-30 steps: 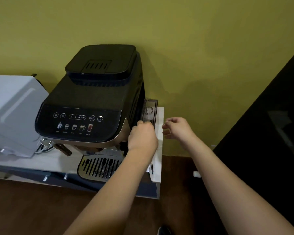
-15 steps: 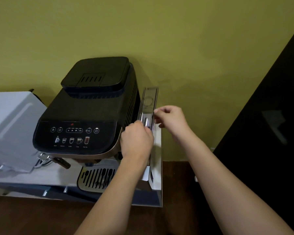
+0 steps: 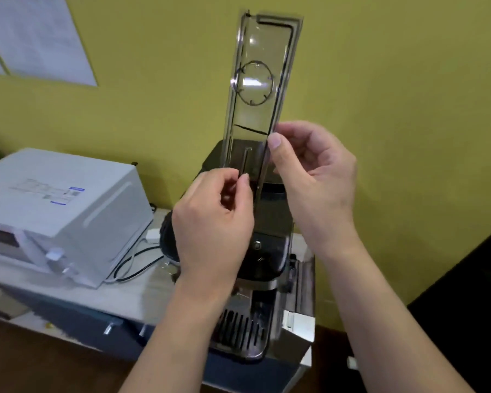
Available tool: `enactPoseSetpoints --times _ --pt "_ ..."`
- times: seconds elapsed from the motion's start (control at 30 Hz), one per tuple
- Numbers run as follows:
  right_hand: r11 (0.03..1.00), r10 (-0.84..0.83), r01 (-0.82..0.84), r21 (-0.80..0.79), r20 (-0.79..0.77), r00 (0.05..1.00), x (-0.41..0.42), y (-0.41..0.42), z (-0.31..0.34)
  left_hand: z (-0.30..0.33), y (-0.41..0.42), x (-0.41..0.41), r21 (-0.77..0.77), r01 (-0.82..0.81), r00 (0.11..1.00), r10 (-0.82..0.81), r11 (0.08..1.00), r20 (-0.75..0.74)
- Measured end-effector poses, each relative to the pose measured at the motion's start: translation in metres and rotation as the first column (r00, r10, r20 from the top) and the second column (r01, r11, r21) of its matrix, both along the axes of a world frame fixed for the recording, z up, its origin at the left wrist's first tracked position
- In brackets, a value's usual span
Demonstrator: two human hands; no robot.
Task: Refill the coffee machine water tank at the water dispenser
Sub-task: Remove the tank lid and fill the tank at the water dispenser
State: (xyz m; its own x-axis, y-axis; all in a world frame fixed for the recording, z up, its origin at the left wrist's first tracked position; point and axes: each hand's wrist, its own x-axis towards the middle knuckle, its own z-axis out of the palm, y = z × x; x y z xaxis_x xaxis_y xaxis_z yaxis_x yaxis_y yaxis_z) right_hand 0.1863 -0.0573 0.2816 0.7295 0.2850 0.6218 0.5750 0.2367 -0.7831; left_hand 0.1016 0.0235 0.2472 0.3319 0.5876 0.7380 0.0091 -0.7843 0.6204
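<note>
A long, narrow, smoky-clear water tank (image 3: 260,80) is held up in front of the yellow wall, its top side facing me with a round cap mark on it. My left hand (image 3: 213,222) pinches its lower end. My right hand (image 3: 312,177) grips its right edge, thumb on the rim. The black coffee machine (image 3: 264,256) stands on the counter behind and below my hands, mostly hidden by them, with its drip grille showing at the bottom. No water dispenser is in view.
A white boxy appliance (image 3: 60,211) sits on the pale counter (image 3: 142,296) to the left, with cables beside it. A dark panel (image 3: 471,293) fills the right edge. Papers (image 3: 37,38) hang on the wall at top left.
The tank has come out of the machine's right side and risen high in front of the wall, both hands on it. The camera has tilted upward.
</note>
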Motion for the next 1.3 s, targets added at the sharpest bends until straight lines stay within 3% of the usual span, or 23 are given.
enactPoseSetpoints --times 0.07,0.2,0.37,0.43,0.57,0.77,0.8,0.93,1.1,1.23,1.3 --pt "0.999 0.028 -0.029 -0.027 -0.052 0.998 -0.024 0.034 -0.01 -0.007 0.038 -0.029 0.036 -0.016 0.997 0.018 0.999 -0.073" --pt "0.969 0.024 -0.076 -0.236 -0.215 0.976 -0.079 0.113 -0.055 -0.048 0.124 -0.094 -0.017 -0.026 0.948 0.019 1.0 -0.318" --pt "0.884 -0.066 -0.188 -0.428 -0.511 0.857 -0.132 0.215 -0.156 -0.124 0.228 -0.153 -0.156 -0.091 0.739 -0.038 0.983 -0.673" --pt "0.866 -0.099 -0.242 -0.438 -0.625 0.775 -0.146 0.243 -0.189 -0.152 0.257 -0.164 -0.198 -0.074 0.614 -0.111 0.977 -0.781" --pt "0.891 -0.183 -0.284 -0.355 -0.853 0.489 -0.146 0.265 -0.237 -0.189 0.294 -0.148 -0.256 -0.03 0.428 -0.219 0.966 -0.877" --pt "0.912 -0.303 -0.239 -0.334 -0.94 0.156 -0.098 0.281 -0.293 -0.245 0.31 -0.072 -0.161 0.147 0.242 -0.194 0.976 -0.951" --pt "0.911 -0.315 -0.232 -0.341 -0.939 0.142 -0.091 0.284 -0.302 -0.258 0.314 -0.06 -0.15 0.168 0.217 -0.185 0.974 -0.959" --pt "0.871 -0.375 -0.227 -0.435 -0.889 0.263 -0.078 0.292 -0.336 -0.303 0.32 -0.03 -0.077 0.264 0.163 -0.123 0.961 -0.979" --pt "0.872 -0.359 -0.246 -0.423 -0.895 0.266 -0.083 0.286 -0.346 -0.312 0.322 -0.029 -0.109 0.285 0.134 -0.152 0.952 -0.979" --pt "0.807 -0.388 -0.312 -0.501 -0.849 0.36 -0.111 0.233 -0.314 -0.265 0.295 -0.052 -0.227 0.219 0.329 -0.291 0.949 -0.898" --pt "0.713 -0.324 -0.439 -0.547 -0.812 0.486 -0.132 0.185 -0.288 -0.233 0.262 -0.075 -0.329 0.205 0.359 -0.383 0.922 -0.851"
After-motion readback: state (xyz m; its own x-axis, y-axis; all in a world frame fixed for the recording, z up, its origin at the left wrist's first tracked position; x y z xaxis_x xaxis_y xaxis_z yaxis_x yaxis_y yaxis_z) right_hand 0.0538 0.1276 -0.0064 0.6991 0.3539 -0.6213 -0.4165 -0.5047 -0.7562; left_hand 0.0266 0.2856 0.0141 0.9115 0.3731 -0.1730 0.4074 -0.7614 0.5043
